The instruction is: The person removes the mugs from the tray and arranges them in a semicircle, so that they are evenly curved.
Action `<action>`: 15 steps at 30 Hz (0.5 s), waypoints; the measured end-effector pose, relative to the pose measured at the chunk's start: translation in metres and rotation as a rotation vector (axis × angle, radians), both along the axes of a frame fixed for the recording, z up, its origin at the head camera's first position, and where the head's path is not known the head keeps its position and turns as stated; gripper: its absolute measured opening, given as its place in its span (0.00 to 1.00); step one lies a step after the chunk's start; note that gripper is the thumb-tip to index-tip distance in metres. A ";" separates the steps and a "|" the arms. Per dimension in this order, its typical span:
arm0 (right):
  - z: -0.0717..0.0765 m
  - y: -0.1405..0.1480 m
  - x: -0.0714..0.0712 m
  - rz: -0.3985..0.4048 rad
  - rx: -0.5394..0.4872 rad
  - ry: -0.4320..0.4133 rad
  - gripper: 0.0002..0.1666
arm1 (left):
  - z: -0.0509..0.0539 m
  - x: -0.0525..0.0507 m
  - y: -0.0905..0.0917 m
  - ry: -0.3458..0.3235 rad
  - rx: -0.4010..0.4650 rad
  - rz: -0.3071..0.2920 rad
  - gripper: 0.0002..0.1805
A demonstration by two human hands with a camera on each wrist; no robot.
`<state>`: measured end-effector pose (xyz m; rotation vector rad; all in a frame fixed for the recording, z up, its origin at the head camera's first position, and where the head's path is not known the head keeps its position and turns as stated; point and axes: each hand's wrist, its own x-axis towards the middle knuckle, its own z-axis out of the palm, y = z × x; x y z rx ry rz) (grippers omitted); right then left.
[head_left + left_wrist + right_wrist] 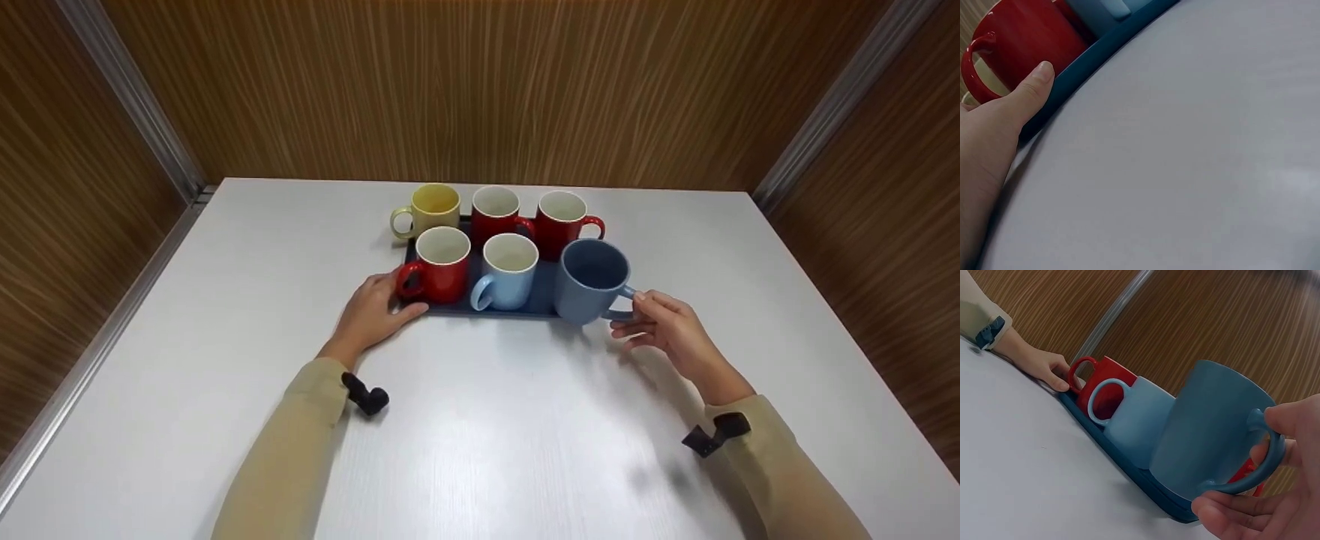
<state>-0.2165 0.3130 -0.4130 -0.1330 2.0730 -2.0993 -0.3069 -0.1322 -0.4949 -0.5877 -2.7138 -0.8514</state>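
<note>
My right hand (671, 330) pinches the handle of a large grey-blue mug (1213, 427) between thumb and fingers. That mug is over the front right corner of a dark blue tray (487, 312); whether its base touches the tray I cannot tell. At the tray's front left corner my left hand (375, 313) holds the edge, its thumb (1039, 79) along the front rim. Beside it a red mug (444, 281) stands on the tray, its handle towards that hand. Between the red and grey-blue mugs is a light blue mug (511, 289).
Along the tray's back row stand a yellow mug (433, 217) and two red mugs, one in the middle (491, 225) and another at right (553, 234). The tray lies on a white table (480, 435) before a wood-grain wall (480, 90), with side panels left and right.
</note>
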 end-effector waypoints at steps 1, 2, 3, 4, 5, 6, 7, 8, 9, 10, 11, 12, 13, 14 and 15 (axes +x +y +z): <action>0.001 0.000 0.002 0.009 -0.010 0.002 0.19 | 0.000 0.000 0.000 0.002 0.003 -0.002 0.47; 0.002 0.001 0.004 0.016 -0.018 0.006 0.18 | 0.000 0.000 0.000 0.006 0.005 -0.004 0.47; 0.002 0.002 0.007 0.023 -0.023 0.011 0.17 | 0.000 0.000 0.000 0.012 0.005 -0.005 0.46; 0.002 0.002 0.009 0.028 -0.026 0.018 0.16 | 0.000 0.000 0.000 0.020 0.006 -0.008 0.46; 0.003 0.003 0.011 0.033 -0.025 0.024 0.16 | 0.000 0.000 0.000 0.027 0.006 -0.009 0.46; 0.003 0.004 0.014 0.036 -0.022 0.030 0.15 | 0.000 0.000 0.000 0.032 0.006 -0.011 0.46; 0.003 0.005 0.016 0.038 -0.018 0.034 0.14 | 0.000 0.000 0.000 0.036 0.003 -0.012 0.46; 0.003 0.006 0.019 0.039 -0.013 0.038 0.14 | -0.001 0.001 0.000 0.037 0.002 -0.012 0.46; 0.003 0.007 0.022 0.042 -0.004 0.041 0.14 | -0.001 0.001 0.000 0.034 0.000 -0.012 0.46; 0.002 0.008 0.024 0.043 0.003 0.045 0.15 | -0.001 0.001 0.000 0.031 -0.001 -0.013 0.46; 0.002 0.010 0.027 0.047 0.009 0.049 0.16 | -0.001 0.001 0.001 0.026 -0.002 -0.012 0.46; 0.002 0.011 0.030 0.055 0.012 0.056 0.17 | 0.000 0.001 0.001 0.023 0.000 -0.013 0.47; 0.002 0.013 0.033 0.066 0.014 0.065 0.18 | 0.000 0.001 0.001 0.018 -0.002 -0.009 0.47; 0.002 0.014 0.035 0.078 0.014 0.074 0.18 | 0.000 0.002 0.001 0.015 0.000 -0.007 0.47; 0.001 0.016 0.038 0.091 0.011 0.084 0.19 | 0.000 0.002 0.001 0.012 0.002 -0.005 0.47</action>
